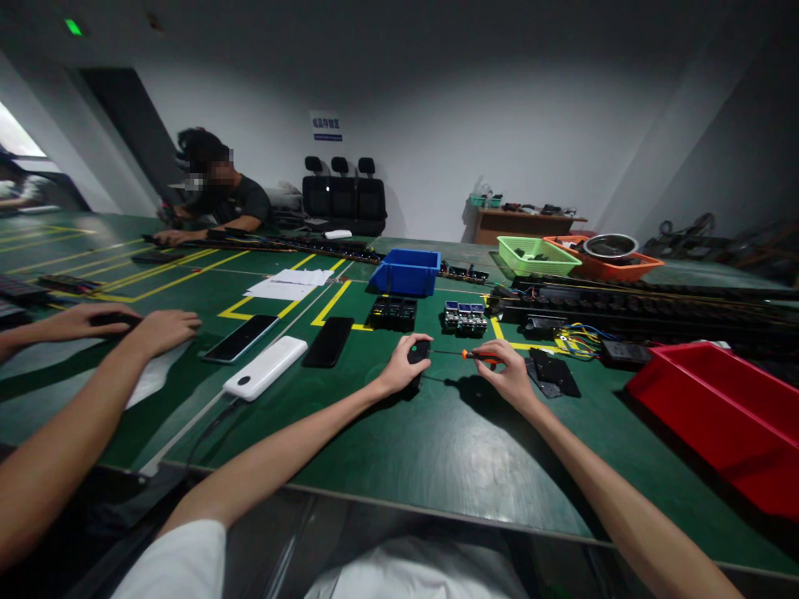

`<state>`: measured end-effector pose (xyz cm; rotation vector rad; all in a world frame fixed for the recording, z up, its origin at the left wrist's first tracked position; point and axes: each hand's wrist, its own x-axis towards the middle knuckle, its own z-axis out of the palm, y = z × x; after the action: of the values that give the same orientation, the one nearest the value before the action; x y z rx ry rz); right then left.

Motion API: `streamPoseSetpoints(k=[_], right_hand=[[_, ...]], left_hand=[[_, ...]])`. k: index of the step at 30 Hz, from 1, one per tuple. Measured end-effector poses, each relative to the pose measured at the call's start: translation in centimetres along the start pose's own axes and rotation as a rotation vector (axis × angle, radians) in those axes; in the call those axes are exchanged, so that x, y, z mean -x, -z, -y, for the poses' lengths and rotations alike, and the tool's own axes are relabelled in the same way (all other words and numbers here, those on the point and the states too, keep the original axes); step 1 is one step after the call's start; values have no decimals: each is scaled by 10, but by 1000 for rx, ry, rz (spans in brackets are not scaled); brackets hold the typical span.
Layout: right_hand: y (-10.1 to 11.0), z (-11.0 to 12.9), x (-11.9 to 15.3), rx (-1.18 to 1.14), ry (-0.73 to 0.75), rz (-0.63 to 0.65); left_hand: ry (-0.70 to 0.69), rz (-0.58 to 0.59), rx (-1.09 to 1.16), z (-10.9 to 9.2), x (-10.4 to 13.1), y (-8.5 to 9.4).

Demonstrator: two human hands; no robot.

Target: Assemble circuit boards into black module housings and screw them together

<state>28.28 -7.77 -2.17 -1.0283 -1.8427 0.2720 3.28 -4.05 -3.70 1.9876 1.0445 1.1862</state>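
Over the green table, my left hand is closed around a small black part. My right hand grips a screwdriver with an orange and black handle; its thin shaft points left, toward the black part. Whether the tip touches the part cannot be made out. Beyond my hands stand a black block of modules and a group of silver-and-black modules. Flat black plates lie just right of my right hand.
A red bin stands at the right, a blue bin behind the modules. Phones and a white power bank lie left. Another person's hands are at the far left; one more person sits behind.
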Motion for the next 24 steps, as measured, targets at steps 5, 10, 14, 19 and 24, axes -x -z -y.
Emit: streamPoseSetpoints(k=[5,10,14,19,24], right_hand=[[1,0,0,49,36,-19],[2,-3,1,12,24,-4],[2,-4,1,-55,-9,17],[2,-4,2,-114,-58,39],[2,-2,2,-151,-101,68]], left_hand=[[13,7,-7,-2,0,1],[-1,16,-13,0,1,1],[-3,12,-19,1,2,1],[-3,20,-24,1,3,3],[-16,21,-26,0,4,4]])
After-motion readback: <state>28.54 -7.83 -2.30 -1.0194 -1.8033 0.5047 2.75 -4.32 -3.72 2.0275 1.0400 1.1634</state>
